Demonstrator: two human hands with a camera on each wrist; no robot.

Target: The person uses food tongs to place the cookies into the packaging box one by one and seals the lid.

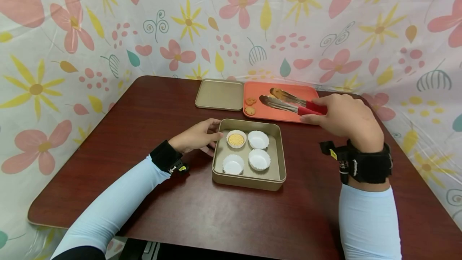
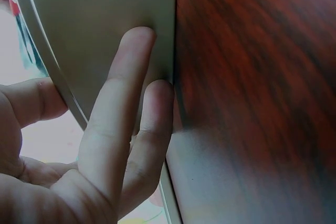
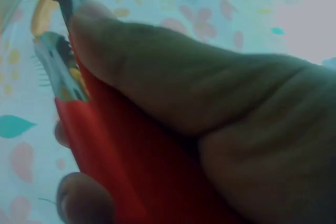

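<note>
A square gold tin (image 1: pixel 249 181) holds several white paper cups; a round yellow cookie (image 1: pixel 236 139) sits in the back left cup. My left hand (image 1: pixel 196 136) rests against the tin's left side. Its thumb is at the rim, and two fairly straight fingers (image 2: pixel 134 56) lie along the outer wall in the left wrist view. My right hand (image 1: pixel 343 117) grips red-handled metal tongs (image 1: pixel 281 103) above the orange tray (image 1: pixel 281 116). At the tongs' tips is a tan cookie (image 3: pixel 44 14), partly hidden by the metal in the right wrist view.
Small cookies (image 1: pixel 250 110) lie at the left end of the orange tray. A flat gold lid (image 1: pixel 220 93) lies beside that tray, behind the tin. The dark wooden table (image 1: pixel 180 208) meets a flower-patterned cloth (image 1: pixel 202 51) at its back.
</note>
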